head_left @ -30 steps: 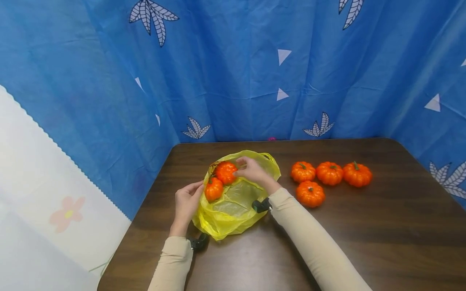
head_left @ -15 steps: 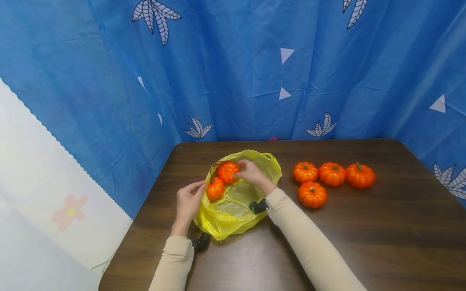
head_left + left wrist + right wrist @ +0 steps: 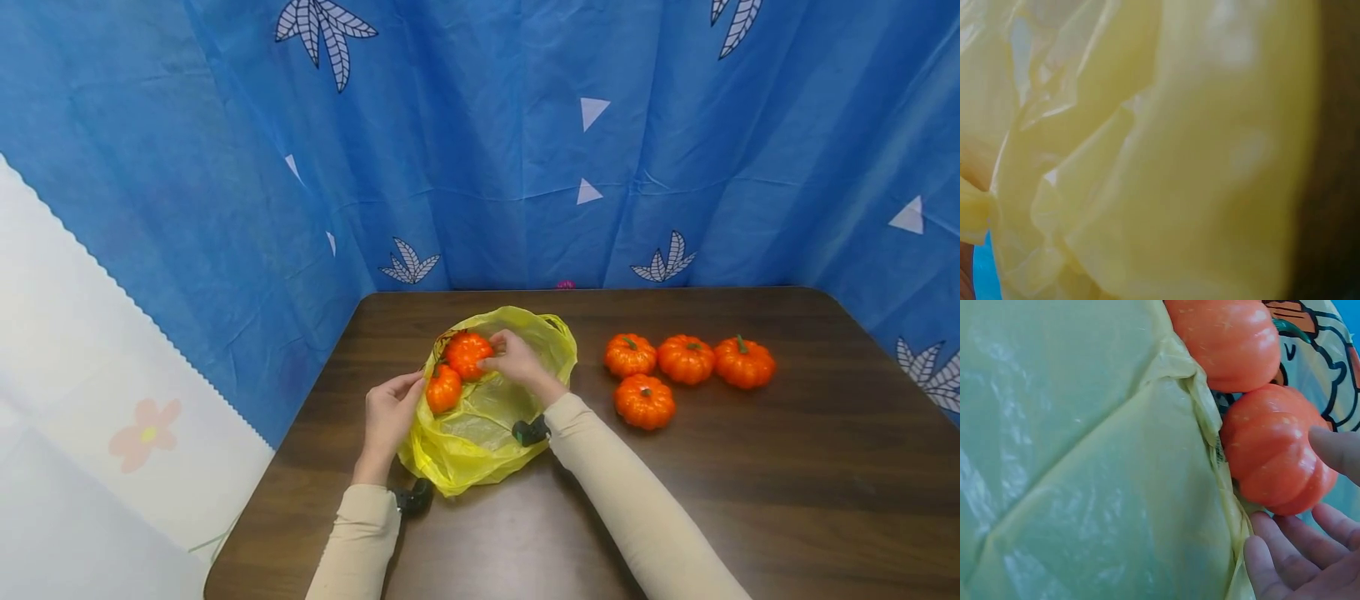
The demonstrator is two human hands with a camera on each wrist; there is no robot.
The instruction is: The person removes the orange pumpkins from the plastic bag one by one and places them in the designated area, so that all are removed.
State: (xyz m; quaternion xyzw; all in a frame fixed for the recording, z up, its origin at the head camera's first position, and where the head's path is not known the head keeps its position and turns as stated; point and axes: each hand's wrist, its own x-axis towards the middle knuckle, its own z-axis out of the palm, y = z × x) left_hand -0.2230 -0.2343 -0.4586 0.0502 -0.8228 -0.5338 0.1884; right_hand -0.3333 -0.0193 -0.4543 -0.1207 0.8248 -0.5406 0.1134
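A yellow plastic bag (image 3: 480, 425) lies on its side on the table, mouth spread wide. At its left rim my left hand (image 3: 390, 412) pinches the plastic between thumb and fingers. Two small orange pumpkins sit within the opening: a front one (image 3: 443, 389) and a rear one (image 3: 466, 357), side by side. My right hand (image 3: 517, 362) reaches into the mouth and holds the rear pumpkin, thumb on one side and fingertips on the other, as the right wrist view shows (image 3: 1279, 450). Bag plastic (image 3: 1197, 156) fills most of the left wrist view.
Right of the bag, several more orange pumpkins stand on the dark wooden table (image 3: 787, 483): three in a back row, including a middle one (image 3: 686, 360), and one in front (image 3: 644, 402). A blue patterned curtain (image 3: 480, 167) hangs behind the table.
My right hand has shifted slightly left with the rear pumpkin, toward the front one. The left hand stays at the bag's rim. The head view has turned a little.
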